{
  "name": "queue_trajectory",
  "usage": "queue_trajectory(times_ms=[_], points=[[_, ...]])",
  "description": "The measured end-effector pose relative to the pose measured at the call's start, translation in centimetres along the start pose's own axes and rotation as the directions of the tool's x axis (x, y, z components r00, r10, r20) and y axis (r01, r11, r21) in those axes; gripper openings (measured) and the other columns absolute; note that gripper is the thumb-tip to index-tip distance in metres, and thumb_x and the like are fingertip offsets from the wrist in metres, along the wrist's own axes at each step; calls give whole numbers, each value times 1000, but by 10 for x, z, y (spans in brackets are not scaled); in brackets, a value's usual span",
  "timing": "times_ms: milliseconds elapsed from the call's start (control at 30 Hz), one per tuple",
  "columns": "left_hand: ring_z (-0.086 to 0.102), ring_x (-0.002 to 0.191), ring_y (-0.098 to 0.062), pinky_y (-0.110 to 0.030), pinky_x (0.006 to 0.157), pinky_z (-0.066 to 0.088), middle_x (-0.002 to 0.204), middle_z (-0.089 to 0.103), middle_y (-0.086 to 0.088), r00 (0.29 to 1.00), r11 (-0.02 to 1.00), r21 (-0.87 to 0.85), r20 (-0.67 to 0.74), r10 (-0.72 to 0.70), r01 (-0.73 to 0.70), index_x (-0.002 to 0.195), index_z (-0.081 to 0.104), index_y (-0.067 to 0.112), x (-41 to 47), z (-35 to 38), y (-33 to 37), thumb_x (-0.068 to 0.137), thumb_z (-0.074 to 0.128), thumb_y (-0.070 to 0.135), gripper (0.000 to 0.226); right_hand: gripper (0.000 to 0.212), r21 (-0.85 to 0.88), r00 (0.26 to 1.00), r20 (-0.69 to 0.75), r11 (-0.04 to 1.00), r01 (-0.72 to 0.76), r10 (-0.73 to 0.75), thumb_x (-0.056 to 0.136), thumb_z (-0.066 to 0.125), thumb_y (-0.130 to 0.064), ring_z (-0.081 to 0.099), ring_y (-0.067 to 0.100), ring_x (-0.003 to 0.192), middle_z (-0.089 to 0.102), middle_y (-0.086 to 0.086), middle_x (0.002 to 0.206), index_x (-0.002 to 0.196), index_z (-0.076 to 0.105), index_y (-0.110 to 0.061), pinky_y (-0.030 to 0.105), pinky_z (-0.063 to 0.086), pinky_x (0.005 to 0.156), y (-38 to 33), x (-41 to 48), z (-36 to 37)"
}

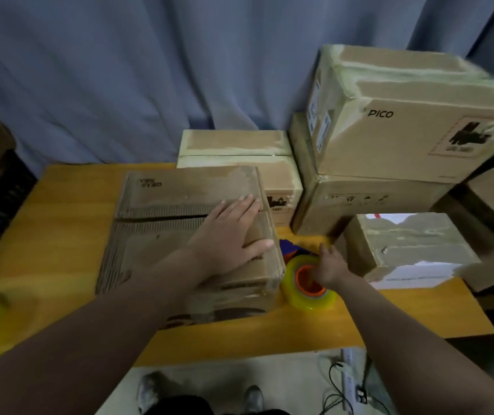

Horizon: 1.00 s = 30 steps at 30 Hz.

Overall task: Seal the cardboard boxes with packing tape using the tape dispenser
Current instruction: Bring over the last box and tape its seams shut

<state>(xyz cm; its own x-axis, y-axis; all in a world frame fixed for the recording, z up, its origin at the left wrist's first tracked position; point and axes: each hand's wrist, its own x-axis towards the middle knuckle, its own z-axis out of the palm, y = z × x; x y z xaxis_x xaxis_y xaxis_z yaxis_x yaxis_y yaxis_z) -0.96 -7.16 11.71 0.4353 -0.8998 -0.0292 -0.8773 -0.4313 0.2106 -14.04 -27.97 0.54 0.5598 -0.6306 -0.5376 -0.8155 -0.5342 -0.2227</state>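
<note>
Head cam shows the left hand flat, fingers straight, pressing the unsealed cardboard box, right hand on the tape dispenser just beside it, grip unclear, so a sloppy grab could drop the roll and let the flaps pop.

The table carried a worn cardboard box at centre, its seam untaped. A yellow tape roll lay just beside its right side. A low taped box stood behind it, a small taped box at the right.
</note>
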Motion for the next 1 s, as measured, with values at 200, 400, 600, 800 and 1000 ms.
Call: queue_trajectory(times_ms=[200,400,600,800,1000], points=[[0,146,-8,-30,117,-5,160,5,3,999,999,-3,3,-46,46,152,10,21,1,2,1,92,25,64,76,74,-211,998,66,977,18,-4,95,52,-24,23,33,141,20,11,155,153,6,-21,52,21,114,-8,11,9],[3,146,-8,-28,118,-4,160,9,3,998,998,-34,0,-57,57,152,15,21,0,1,1,93,28,60,72,44,-304,990,-132,952,16,-59,96,46,-13,49,30,120,45,14,131,138,34,-10,39,44,94,-4,11,30],[4,146,-8,-28,117,-3,159,11,7,1000,999,-41,16,-25,25,151,18,27,-2,-5,-10,96,29,55,63,41,57,881,-461,987,150,-107,89,63,-17,63,34,93,63,11,105,118,35,-14,39,47,66,-9,-15,-29],[1,147,-12,-32,118,-2,160,7,4,993,993,13,29,-115,114,151,15,32,-23,-17,-55,96,23,60,63,48,503,654,-752,714,488,83,66,79,-24,58,27,95,60,6,101,108,60,-10,37,47,79,-43,-72,-107],[1,147,-15,-40,118,1,160,5,4,978,980,54,72,-193,190,151,9,37,-61,-36,-109,57,-9,93,111,25,642,810,-565,530,553,-161,77,78,-36,64,13,76,71,5,84,87,71,-14,26,48,68,-154,-91,-116]])
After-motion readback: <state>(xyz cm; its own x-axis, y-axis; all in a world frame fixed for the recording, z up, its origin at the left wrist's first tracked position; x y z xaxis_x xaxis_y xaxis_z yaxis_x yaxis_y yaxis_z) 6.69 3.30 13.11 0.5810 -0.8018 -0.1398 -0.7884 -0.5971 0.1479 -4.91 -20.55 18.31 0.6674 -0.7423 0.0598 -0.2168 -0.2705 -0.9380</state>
